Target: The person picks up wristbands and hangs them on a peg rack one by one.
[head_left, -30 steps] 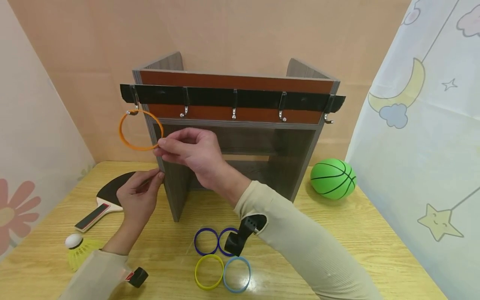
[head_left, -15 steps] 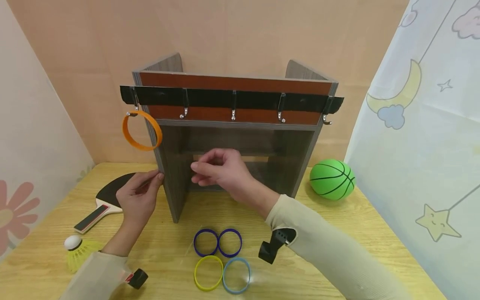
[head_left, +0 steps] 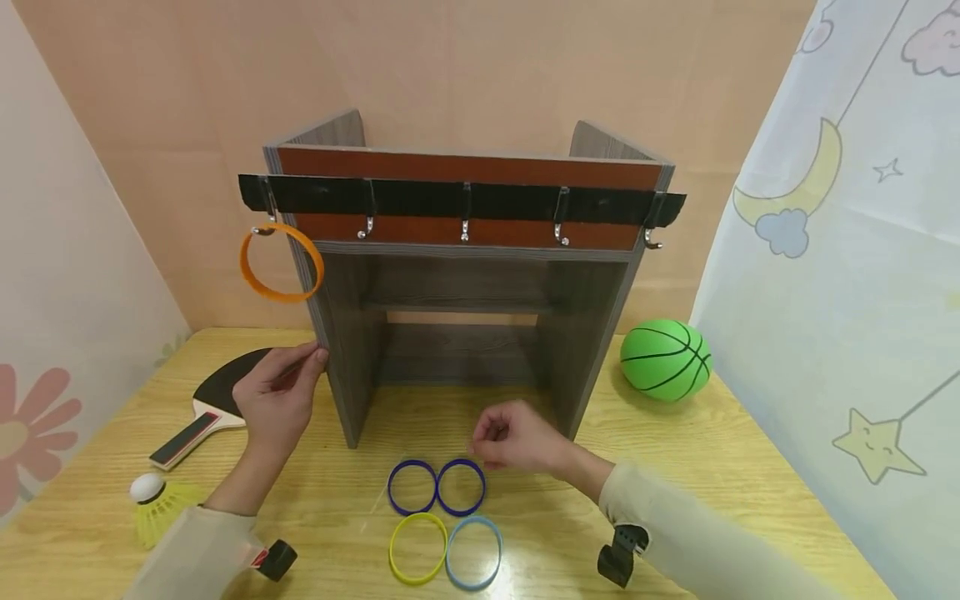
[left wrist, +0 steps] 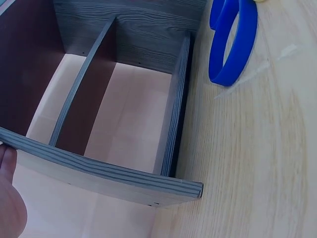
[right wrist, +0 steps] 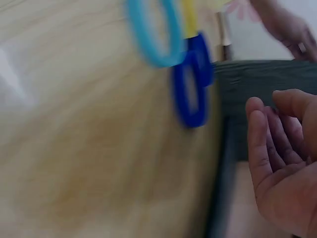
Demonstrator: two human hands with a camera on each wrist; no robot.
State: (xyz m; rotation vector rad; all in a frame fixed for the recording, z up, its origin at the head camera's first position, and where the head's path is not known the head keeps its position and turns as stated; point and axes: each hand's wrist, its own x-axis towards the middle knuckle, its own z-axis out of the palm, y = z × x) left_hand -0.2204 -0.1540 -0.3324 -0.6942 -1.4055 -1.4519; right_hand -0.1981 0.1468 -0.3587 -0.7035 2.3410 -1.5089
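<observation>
Left hand (head_left: pixel 277 400): the front edge of the left side panel of 1 grey wooden shelf (head_left: pixel 465 283) is pinched between thumb and fingers, below the orange ring (head_left: pixel 318 271). Right hand (head_left: pixel 521 437): fingers loosely curved and released, held low before the shelf; by the right wrist view, thumb and fingertips are parted, and the nearest dark blue ring is seen just apart from them. Orange ring, 1: hung from the leftmost hook (head_left: pixel 262 230), tilted, clear of both hands. Hooks, 5 in all, silver: borne on 1 black strip (head_left: pixel 420 198), which is mounted across the shelf's brown front board. Rings on the wooden table (head_left: pixel 750 500), 4, laid flat in 2 rows: left dark blue ring (head_left: pixel 389 490) and right dark blue ring (head_left: pixel 483 486) at the back, set edge to edge; yellow ring (head_left: pixel 392 550) and light blue ring (head_left: pixel 500 552) in front, likewise side by side. Paddle (head_left: pixel 225 387), 1, black and white: laid left of the shelf, its blade partly covered by the left hand. Shuttlecock (head_left: pixel 161 504), 1, yellow with white tip: placed near the left forearm. Ball (head_left: pixel 666 360), 1, green with black lines: placed right of the shelf. Peach backdrop (head_left: pixel 487 75), 1: hung behind.
</observation>
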